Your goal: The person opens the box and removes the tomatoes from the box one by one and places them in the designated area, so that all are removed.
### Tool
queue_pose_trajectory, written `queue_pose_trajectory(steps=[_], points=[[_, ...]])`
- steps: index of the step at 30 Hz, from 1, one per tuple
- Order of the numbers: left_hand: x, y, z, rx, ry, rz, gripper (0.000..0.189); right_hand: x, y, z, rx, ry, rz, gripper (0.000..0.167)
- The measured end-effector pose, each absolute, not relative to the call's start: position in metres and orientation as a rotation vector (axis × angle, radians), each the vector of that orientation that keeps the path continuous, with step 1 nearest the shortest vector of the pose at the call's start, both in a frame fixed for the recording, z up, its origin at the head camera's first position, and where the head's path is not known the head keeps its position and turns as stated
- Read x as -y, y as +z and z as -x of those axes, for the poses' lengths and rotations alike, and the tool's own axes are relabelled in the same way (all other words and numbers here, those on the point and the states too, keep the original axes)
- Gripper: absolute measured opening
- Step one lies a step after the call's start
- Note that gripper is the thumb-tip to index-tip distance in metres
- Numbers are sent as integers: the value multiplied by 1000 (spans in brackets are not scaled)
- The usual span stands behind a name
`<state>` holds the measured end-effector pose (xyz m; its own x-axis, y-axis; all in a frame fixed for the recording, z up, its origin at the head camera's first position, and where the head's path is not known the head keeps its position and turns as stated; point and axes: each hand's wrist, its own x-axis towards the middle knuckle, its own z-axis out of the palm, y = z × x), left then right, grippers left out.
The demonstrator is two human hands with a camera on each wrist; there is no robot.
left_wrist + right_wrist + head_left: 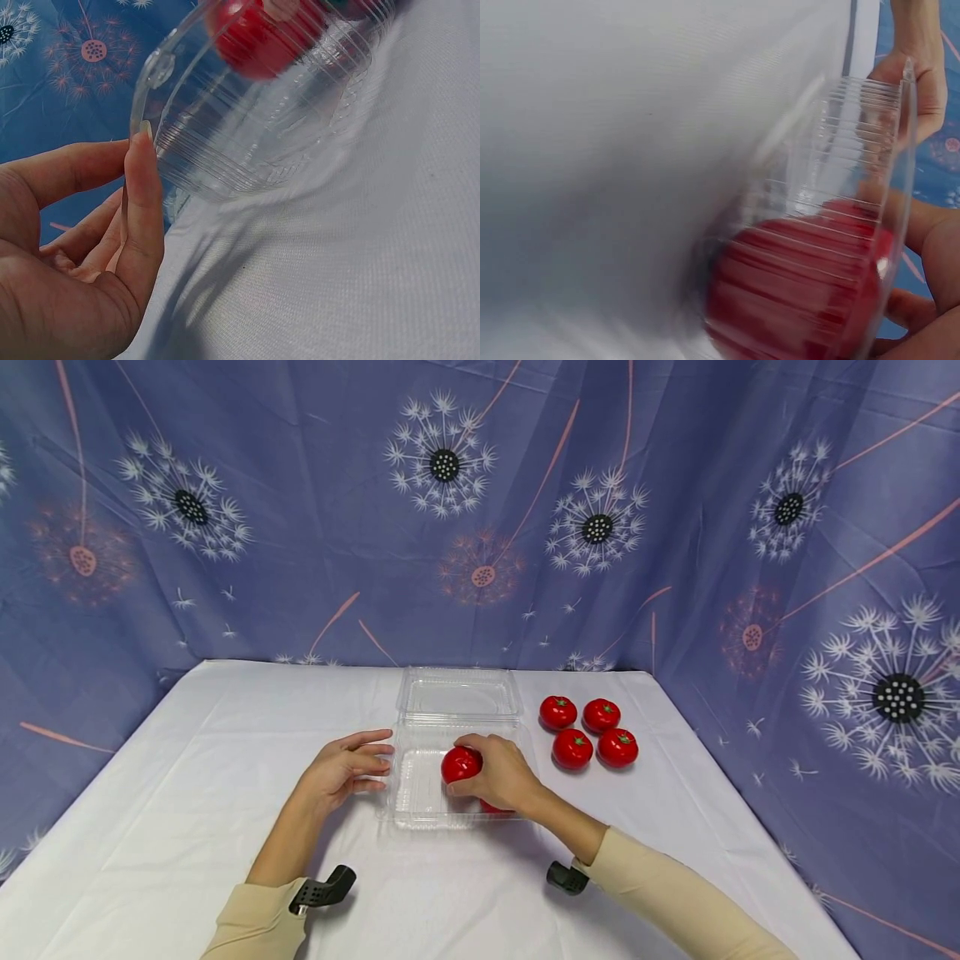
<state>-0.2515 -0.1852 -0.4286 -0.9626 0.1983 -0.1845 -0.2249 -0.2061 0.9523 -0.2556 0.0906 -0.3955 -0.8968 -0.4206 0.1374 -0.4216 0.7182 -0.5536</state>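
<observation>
A clear plastic clamshell container [420,810] lies on the white cloth with its lid folded back. My left hand [343,768] is at its left edge; in the left wrist view, thumb and fingers pinch the rim [142,97]. Inside the tray, my right hand [498,772] grips a red tomato [460,765], thumb on the near side and fingers over the far side. Another tomato [495,807] shows partly beneath this hand, mostly hidden by it. Through the ribbed wall, the right wrist view shows red tomato [787,292] surfaces close up.
Several more red tomatoes [572,749] with green tops sit grouped on the cloth to the right of the container. The lid [459,695] reaches toward the back edge of the table [187,777]. A blue dandelion-print curtain [337,510] hangs behind and at the sides.
</observation>
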Motion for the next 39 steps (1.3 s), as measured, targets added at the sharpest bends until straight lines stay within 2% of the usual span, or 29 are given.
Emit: queue_pose_trajectory(steps=[27,35,39], points=[[186,-429,252,-1767,2254,15,68,-104,-369,264,2907,1090,-565,63],[185,-430,252,-1779,2240,16,69,-107,-369,263,2910,1062,-578,72],[185,-430,252,-1779,2245,11,69,-108,-370,263,2908,1053,-592,70]])
